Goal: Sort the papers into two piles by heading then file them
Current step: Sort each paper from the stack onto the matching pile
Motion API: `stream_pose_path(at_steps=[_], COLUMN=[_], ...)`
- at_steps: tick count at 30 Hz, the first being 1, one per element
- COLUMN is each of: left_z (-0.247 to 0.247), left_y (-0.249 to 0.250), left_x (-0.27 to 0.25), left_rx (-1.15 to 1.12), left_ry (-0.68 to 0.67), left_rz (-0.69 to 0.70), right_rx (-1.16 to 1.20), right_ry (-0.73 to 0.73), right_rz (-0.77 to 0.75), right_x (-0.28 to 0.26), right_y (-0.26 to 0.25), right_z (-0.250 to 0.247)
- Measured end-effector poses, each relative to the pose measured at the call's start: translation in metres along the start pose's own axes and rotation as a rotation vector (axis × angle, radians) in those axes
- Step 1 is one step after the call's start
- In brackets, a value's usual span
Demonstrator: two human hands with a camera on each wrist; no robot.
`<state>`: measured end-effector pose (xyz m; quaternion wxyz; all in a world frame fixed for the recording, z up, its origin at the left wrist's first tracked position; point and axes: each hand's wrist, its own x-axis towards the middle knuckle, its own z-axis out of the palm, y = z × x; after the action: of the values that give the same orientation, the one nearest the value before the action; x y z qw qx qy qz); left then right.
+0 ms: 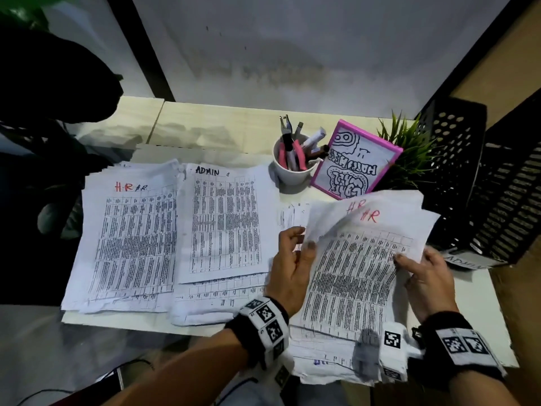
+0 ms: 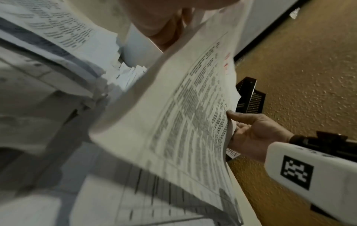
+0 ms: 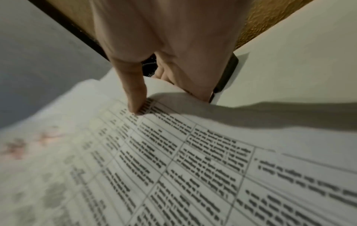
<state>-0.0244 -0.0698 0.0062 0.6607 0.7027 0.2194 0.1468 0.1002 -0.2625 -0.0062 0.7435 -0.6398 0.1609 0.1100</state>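
- I see a pale table [image 1: 222, 118].
- HR pile [image 1: 128, 244] lies left, ADMIN pile [image 1: 225, 224] just beside it.
- White cup [image 1: 292, 168], pink frame [image 1: 355, 159], plant [image 1: 407, 148], black file trays [image 1: 480, 183] stand far right.

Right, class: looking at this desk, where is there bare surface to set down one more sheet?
Bare desk runs behind the HR pile and ADMIN pile, left of the white cup. A smaller strip lies at the right edge, below the black trays. The front is crowded with piles and the sheet both hands hold.
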Motion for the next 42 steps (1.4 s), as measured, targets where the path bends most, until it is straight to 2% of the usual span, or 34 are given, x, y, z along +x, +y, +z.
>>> stream_pose_path(at_steps=[4,7,9,11,16,20,23,27,32,38,40,42], left_z=[-0.005,-0.038,-0.075,-0.126,-0.254,-0.323,-0.358,-0.375,-0.365,-0.366,-0.352,-0.323], left_y=[0.008,0.019,0.029,0.036,0.035,0.023,-0.007,-0.044,-0.066,-0.078,-0.069,-0.055], left_x=[-0.001,0.010,0.019,0.026,0.029,0.024,0.030,0.044,0.055,0.068,0.071,0.075], left_rx=[-0.017,0.023,0.090,0.152,0.289,0.463,0.561,0.637,0.619,0.691,0.825,0.909], left_ry=[0.050,0.155,0.238,0.329,0.590,0.657,0.606,0.525,0.466,0.480,0.577,0.637], left_rz=[-0.030,0.001,0.037,0.056,-0.068,-0.161,-0.271,-0.316,-0.398,-0.435,-0.376,-0.214], right_rx=[0.085,0.032,-0.093,-0.264,-0.718,-1.005,-1.101,-1.097,-1.044,-0.976,-1.011,-1.119], right_ry=[-0.038,-0.129,-0.144,-0.098,0.052,0.144,0.155,0.230,0.263,0.266,0.254,0.254], right_rz=[0.065,0.048,0.018,-0.003,-0.019,0.039,0.060,-0.005,-0.075,-0.074,-0.049,0.008], right_x=[0.000,-0.001,0.000,0.004,0.011,0.003,-0.002,-0.007,-0.006,0.005,0.007,0.008], right_y=[-0.014,-0.018,-0.014,-0.003,0.031,0.034,0.037,0.039,0.042,0.051,0.053,0.057], right_z=[0.014,0.030,0.035,0.032,0.010,0.009,0.016,0.022,0.026,0.023,0.021,0.017])
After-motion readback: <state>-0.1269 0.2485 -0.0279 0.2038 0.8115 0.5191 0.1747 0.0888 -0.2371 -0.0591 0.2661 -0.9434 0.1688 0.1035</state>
